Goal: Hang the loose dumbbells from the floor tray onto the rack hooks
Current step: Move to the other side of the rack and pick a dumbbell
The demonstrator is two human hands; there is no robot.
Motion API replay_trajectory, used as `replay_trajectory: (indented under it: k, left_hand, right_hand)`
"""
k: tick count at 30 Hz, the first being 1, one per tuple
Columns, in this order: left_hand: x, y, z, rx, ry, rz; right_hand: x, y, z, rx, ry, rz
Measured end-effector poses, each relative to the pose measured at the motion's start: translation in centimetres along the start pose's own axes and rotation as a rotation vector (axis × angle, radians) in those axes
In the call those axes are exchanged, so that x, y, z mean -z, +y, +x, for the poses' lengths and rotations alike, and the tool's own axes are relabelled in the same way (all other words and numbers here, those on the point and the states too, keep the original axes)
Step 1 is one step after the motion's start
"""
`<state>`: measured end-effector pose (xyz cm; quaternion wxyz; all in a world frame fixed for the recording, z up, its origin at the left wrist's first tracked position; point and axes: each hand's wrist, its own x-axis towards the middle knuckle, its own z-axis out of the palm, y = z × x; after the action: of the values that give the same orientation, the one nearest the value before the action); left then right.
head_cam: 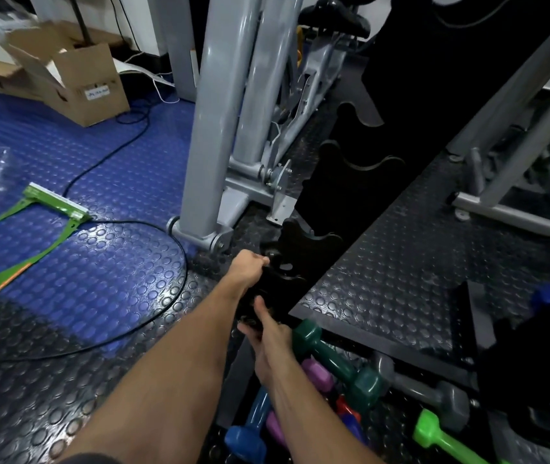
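dumbbell seating at the lowest rack hooks
both hands, left hand [248,262] and right hand [267,333], clamp a black dumbbell [260,289] against the rack [307,242] for alignment; other dumbbells [334,366] remain in the floor tray [233,390].

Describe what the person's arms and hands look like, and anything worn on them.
Both forearms are bare, with no sleeves reaching them. The left hand and right hand wear no gloves, and no watch, ring or wristband shows. A dark edge at the bottom of the picture by the left arm may be clothing, too little to tell.
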<state>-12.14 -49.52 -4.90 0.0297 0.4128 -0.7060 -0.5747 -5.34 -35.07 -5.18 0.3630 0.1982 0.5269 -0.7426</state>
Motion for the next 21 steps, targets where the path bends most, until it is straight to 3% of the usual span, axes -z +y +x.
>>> replay_trajectory:
  k: [5, 8, 13, 16, 21]
  left_hand:
    - [-0.1, -0.5, -0.1, -0.006, -0.087, 0.019]
    - [-0.2, -0.3, -0.9, 0.034, -0.072, -0.039]
    - [-0.7, -0.8, -2.2, 0.163, 0.017, -0.225]
    - [-1.3, -1.1, -4.2, 0.13, 0.108, -0.205]
    - [-2.6, -1.3, -10.1, 0.054, 0.329, -0.168]
  right_hand:
    - [1.8, -0.2, 0.6, -0.041, -0.016, 0.041]
    - [2.0, -1.3, 0.3, -0.063, -0.052, -0.13]
    - [2.7, -3.1, -1.0, -0.12, -0.05, -0.442]
    - [3.9, -4.0, -2.1, -0.133, -0.109, -0.577]
    - [6.9, -5.6, -3.8, 0.045, -0.14, -0.743]
